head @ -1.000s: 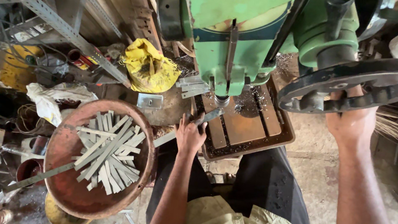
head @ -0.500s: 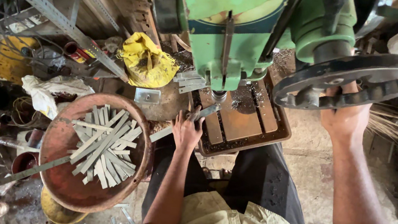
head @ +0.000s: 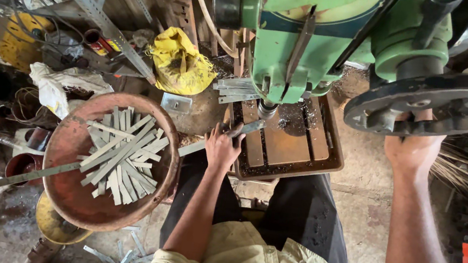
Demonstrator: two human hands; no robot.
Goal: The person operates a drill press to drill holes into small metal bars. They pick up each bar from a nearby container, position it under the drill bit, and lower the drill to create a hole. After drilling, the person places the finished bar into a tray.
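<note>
Under green press, left hand (head: 221, 148) gripping metal strip (head: 222, 138)

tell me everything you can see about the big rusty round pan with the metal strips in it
The rust-brown round metal pan is wide and shallow, with a worn, reddish surface. It sits left of the person's left hand, which is clear of it, among workshop clutter. A loose heap of flat grey metal strips lies criss-crossed inside. One long grey metal bar slants across its left rim.
</note>
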